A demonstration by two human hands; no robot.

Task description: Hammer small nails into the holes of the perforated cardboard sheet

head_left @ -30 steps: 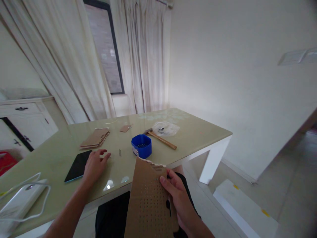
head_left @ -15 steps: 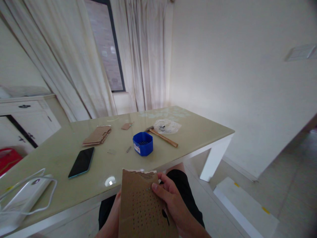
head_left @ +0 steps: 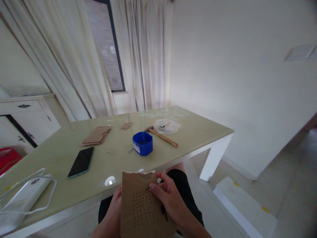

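A brown piece of cardboard (head_left: 141, 208), pierced with several rows of small holes and torn along its top edge, stands tilted over my lap. My left hand (head_left: 114, 206) is at its left edge, the fingers partly hidden behind it. At the right edge, my right hand (head_left: 169, 198) is closed on the cardboard. Its thumb presses the front face beside the upper holes, and a tiny shiny spot shows at the thumb tip. The other fingers curl at the edge. A dark mark or opening is partly covered by that hand.
On the table (head_left: 198, 132) are a blue box (head_left: 143, 144) of small metal pieces, thin metal pins (head_left: 130, 150), a hammer (head_left: 164, 138), a plastic bag (head_left: 170, 126), stacked cardboard (head_left: 97, 135), a cardboard scrap (head_left: 126, 126), a phone (head_left: 81, 162) and a white corded device (head_left: 27, 201).
My right thumb has slid slightly left over the small shiny dots on the cardboard, and its fingers have shifted. The cardboard sits slightly lower. The pins look closer to the blue box.
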